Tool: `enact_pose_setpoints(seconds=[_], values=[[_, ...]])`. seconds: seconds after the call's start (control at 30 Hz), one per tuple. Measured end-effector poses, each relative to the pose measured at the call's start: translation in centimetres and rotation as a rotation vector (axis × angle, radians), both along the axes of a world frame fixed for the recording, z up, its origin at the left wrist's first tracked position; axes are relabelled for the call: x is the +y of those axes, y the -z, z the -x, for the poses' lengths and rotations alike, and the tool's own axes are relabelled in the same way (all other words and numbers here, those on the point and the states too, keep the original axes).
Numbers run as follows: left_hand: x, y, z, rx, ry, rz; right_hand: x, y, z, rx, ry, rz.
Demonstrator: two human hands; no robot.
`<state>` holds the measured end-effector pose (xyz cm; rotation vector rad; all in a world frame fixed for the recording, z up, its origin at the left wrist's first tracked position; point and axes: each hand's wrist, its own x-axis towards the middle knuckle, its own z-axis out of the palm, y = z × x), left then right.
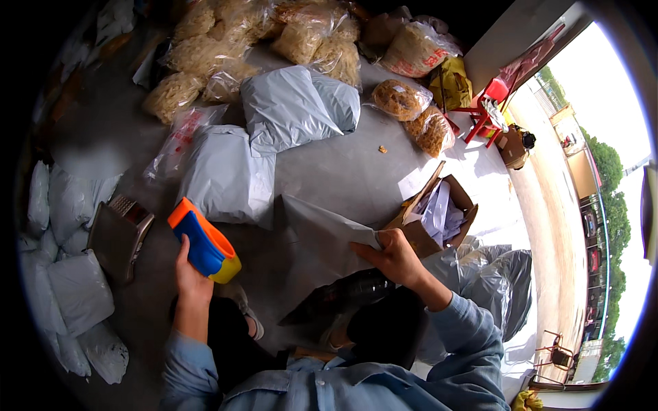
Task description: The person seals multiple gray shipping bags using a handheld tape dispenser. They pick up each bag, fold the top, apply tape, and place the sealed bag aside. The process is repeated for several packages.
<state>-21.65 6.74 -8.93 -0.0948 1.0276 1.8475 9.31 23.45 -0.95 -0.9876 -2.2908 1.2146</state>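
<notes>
In my left hand point(192, 279), raised over the floor, is an orange, blue and yellow plastic object point(205, 248); its exact kind is unclear. The fingers wrap around its lower side, and the thumb lies along its left edge. My right hand point(395, 258) pinches the upper right corner of a grey plastic mailing bag point(319, 236), which hangs down in front of my legs. Below that hand, a shiny black plastic bag point(343, 294) lies by my right knee. Beyond my hands, filled grey mailing bags point(229, 175) lie on the floor.
An open cardboard box point(421, 233) with pale papers stands right of my right hand. A metal scale point(118, 236) and piled grey parcels point(79, 288) are at left. Clear bags of dried food point(226, 55) lie far off. A red stool point(483, 116) stands near the doorway.
</notes>
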Motion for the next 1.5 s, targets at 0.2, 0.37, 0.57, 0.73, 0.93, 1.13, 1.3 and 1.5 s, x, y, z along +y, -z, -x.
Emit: enact_pose_setpoints(seconds=[0.2,0.37,0.57,0.73,0.93,1.13,1.3,1.5], values=[[0.3,1.2,0.0,-0.023,-0.042,0.013,-3.5,0.5,-1.2,-0.043,-0.101,-0.061],[0.9,0.6,-1.0,0.025,-0.102,0.076,-3.8,1.5,-2.0,-0.059,-0.053,-0.006],[1.0,0.0,-2.0,0.027,-0.101,0.110,-3.4,2.1,-1.2,-0.024,-0.021,0.090],[0.8,-0.8,-3.1,0.021,-0.153,0.154,-2.5,1.5,-0.8,-0.054,-0.031,0.106],[-0.5,-1.0,-4.7,0.032,-0.199,0.184,-3.5,3.6,-2.3,0.023,0.007,0.209],[-2.5,-1.6,-6.4,0.022,-0.211,0.151,-5.7,4.8,-3.5,0.106,0.082,0.266],[-4.3,-1.7,-7.7,0.035,-0.227,0.106,-7.3,3.5,-5.0,0.272,0.130,0.501],[-4.3,-1.4,-7.3,0.011,-0.317,0.148,-8.7,1.2,-5.4,0.460,0.241,0.552]])
